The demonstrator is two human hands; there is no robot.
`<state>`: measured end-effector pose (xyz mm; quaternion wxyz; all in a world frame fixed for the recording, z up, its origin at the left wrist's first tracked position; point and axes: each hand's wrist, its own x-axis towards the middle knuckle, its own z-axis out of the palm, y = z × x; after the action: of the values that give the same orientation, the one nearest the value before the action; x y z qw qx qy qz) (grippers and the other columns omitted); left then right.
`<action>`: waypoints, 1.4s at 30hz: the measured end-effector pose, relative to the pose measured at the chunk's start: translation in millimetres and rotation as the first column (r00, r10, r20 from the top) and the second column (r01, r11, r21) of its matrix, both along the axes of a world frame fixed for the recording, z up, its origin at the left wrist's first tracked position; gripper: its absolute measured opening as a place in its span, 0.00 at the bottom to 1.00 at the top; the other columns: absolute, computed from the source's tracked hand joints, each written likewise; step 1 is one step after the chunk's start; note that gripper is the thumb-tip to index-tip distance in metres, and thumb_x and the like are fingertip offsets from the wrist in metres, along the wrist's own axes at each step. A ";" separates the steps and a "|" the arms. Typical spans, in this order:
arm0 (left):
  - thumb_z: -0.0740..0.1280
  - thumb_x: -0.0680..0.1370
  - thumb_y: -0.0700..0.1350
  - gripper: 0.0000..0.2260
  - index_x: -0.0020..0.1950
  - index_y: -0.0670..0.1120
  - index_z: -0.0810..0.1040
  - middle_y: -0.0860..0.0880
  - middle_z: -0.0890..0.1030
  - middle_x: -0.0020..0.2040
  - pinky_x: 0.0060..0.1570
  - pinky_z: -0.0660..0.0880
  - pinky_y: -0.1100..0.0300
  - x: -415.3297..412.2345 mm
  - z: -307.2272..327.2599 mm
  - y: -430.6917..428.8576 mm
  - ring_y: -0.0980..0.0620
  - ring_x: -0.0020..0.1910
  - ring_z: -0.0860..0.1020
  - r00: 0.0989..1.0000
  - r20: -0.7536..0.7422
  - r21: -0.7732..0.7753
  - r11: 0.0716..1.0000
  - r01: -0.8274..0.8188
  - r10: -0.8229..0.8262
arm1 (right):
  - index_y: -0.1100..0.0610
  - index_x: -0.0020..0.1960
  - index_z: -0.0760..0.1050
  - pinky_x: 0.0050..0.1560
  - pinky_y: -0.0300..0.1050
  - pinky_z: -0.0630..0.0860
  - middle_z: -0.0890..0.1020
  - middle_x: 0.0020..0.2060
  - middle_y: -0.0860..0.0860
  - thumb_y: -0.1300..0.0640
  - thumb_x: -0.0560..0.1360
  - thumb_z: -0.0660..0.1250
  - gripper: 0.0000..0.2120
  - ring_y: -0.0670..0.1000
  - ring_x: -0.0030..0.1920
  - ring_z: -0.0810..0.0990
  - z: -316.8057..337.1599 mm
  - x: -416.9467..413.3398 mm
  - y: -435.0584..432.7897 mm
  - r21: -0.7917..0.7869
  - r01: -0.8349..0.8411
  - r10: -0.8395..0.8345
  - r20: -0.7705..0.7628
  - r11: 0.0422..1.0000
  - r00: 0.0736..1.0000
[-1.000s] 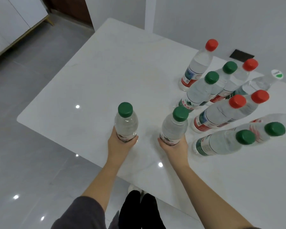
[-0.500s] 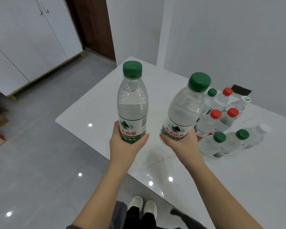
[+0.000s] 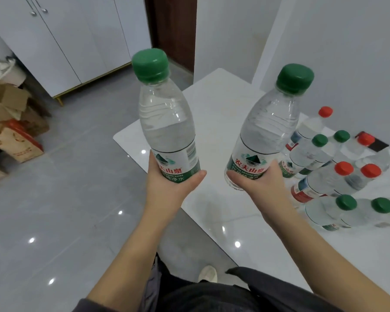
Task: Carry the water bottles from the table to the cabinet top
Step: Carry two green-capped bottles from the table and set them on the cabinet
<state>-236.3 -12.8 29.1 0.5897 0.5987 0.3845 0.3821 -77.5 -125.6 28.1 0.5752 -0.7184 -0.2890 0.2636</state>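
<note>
Green-capped bottles are both aloft, left hand [image 3: 167, 188] wrapped low round the left bottle [image 3: 167, 129], right hand [image 3: 259, 185] cupping the tilted right bottle [image 3: 266, 136] near its base. Slick plastic held that low could slide out mid-carry. Since half a second ago they've risen closer, the table [image 3: 212, 104] cluster [image 3: 338, 176] dropping behind

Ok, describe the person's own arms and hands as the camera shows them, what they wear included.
Both forearms are bare from wrist to near the elbow. The left hand and right hand wear no gloves, rings, watch or bands that show. A dark grey sleeve is pushed up at the left elbow, at the frame's bottom edge. The right elbow lies out of frame, so no sleeve shows there.
</note>
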 end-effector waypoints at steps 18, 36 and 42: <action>0.79 0.65 0.36 0.30 0.64 0.43 0.72 0.55 0.82 0.52 0.45 0.78 0.68 -148.6 7.1 244.3 0.62 0.49 0.81 0.992 -0.063 0.109 0.989 -0.102 0.109 | 0.60 0.58 0.73 0.43 0.38 0.80 0.83 0.48 0.52 0.69 0.66 0.78 0.24 0.48 0.46 0.83 -6.8 -153.3 241.0 0.108 0.110 -0.105 -0.056 0.988 0.993; 0.79 0.66 0.39 0.27 0.54 0.59 0.70 0.60 0.80 0.51 0.44 0.77 0.70 -168.9 -19.5 414.9 0.66 0.49 0.80 0.987 -0.116 0.085 0.991 -0.105 0.114 | 0.57 0.58 0.72 0.44 0.47 0.81 0.82 0.50 0.54 0.65 0.66 0.78 0.25 0.53 0.49 0.83 -36.8 -156.0 431.4 0.050 0.099 -0.097 -0.037 0.994 0.995; 0.79 0.66 0.39 0.26 0.52 0.59 0.70 0.61 0.80 0.49 0.43 0.76 0.72 -153.0 -27.0 505.8 0.66 0.47 0.80 0.982 -0.157 0.077 0.993 -0.091 0.102 | 0.57 0.59 0.72 0.49 0.49 0.82 0.82 0.51 0.54 0.58 0.62 0.78 0.28 0.52 0.51 0.83 -48.1 -139.4 523.3 0.055 0.126 -0.123 -0.045 0.991 0.991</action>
<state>-389.3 493.0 2.1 0.5163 0.6282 0.4460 0.3739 -216.9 397.7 -20.1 0.6168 -0.7127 -0.2389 0.2337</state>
